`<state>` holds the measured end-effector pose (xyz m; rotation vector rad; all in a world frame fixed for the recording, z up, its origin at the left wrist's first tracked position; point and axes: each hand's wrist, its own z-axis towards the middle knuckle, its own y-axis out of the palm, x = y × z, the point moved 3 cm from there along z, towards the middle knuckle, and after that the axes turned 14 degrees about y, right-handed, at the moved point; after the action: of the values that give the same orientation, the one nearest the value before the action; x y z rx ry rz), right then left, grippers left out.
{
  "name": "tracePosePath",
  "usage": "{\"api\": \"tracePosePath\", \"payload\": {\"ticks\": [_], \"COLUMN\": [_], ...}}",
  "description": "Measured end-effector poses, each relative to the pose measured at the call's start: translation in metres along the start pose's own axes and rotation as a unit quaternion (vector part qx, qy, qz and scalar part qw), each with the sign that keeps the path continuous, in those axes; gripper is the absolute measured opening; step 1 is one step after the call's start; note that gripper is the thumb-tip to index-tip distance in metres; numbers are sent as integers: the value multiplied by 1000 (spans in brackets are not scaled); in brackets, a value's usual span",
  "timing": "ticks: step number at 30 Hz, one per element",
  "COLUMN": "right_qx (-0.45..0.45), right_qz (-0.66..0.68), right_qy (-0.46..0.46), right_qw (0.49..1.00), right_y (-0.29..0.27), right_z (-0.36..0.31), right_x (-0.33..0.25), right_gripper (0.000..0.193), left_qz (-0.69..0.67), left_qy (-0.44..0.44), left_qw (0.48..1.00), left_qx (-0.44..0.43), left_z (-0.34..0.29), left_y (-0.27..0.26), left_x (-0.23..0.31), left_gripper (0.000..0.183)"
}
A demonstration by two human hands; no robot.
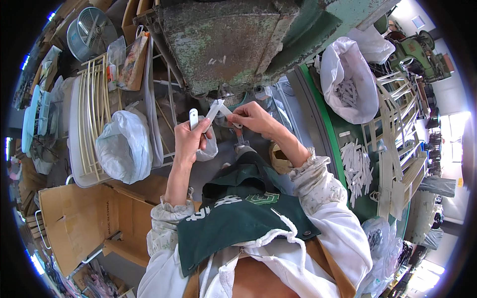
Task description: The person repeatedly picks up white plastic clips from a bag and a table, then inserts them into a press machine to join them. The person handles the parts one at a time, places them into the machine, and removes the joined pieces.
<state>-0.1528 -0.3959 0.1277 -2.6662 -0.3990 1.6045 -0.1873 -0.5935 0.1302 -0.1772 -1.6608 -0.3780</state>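
Note:
My left hand (190, 139) is closed on flat white strips. One short strip with a rounded end (194, 118) stands up from the fingers, and a second strip (213, 112) slants away from the thumb. My right hand (254, 118) pinches another white strip (225, 110). The second strip and this one meet in a peak just under the front of a worn green machine (223, 44). Whether they are joined there is too small to make out. Below the machine, between my hands, a small part of its lower mechanism shows.
At right, a green-edged table (324, 124) carries a white sack (355, 111) of small strips, a loose pile of strips (357, 169) and long slats (397, 184). At left are a plastic bag (124, 149), pale rods (89, 109) and an open cardboard box (79, 223).

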Motion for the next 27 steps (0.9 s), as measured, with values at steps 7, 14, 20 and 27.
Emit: {"api": "tracePosePath", "payload": {"ticks": [7, 14, 20, 27], "right_qx": [-2, 4, 97, 543], "right_qz": [37, 63, 218, 347], "right_qy": [6, -10, -71, -83], "right_qw": [999, 998, 969, 760], "right_y": [-3, 0, -12, -228], "right_z": [-4, -10, -34, -112], "right_x": [-4, -20, 5, 99], "right_gripper": [32, 32, 29, 35], "left_qz": [5, 14, -58, -26], "left_qy": [-16, 12, -2, -22], "left_qw": [1000, 999, 998, 999], "left_qx": [9, -32, -19, 10], "left_z": [-1, 4, -9, -38], "left_y": [3, -4, -5, -34], "left_x": [3, 18, 11, -25], "left_gripper": [20, 23, 27, 19]}}
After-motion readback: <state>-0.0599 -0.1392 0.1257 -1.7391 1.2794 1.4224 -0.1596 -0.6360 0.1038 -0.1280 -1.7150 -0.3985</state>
